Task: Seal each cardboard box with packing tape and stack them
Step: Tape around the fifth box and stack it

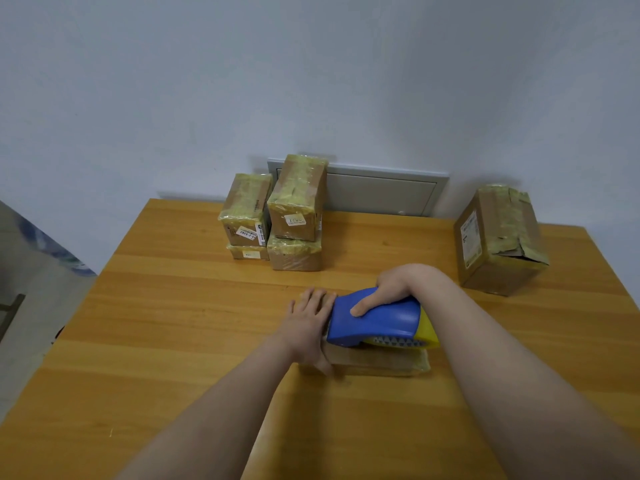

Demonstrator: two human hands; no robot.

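Curled round the blue tape dispenser (374,320), the right hand (388,292) grips it from above. The left hand (308,323) lies flat with straight fingers on the left end of the flat box (381,363) and clasps nothing.

The wooden desk (173,341) carries everything. The big box (498,244) stands near the desk's far right corner, its tape torn at one top corner. The stack of four boxes (277,220), all wrapped in yellowish tape, sits at the middle of the far edge. The flat box lies in the middle, nearer the front edge, directly under the dispenser, with the yellow tape roll (427,330) above its right end.

The step in hand looks like laying a strip along the flat box. It would go best with the left palm pinning the box, the dispenser kept low and drawn straight, then tipped so the teeth cut cleanly.

White labels show on the stack and the big box. One carries printed digits and another handwriting, both too blurred to read surely.
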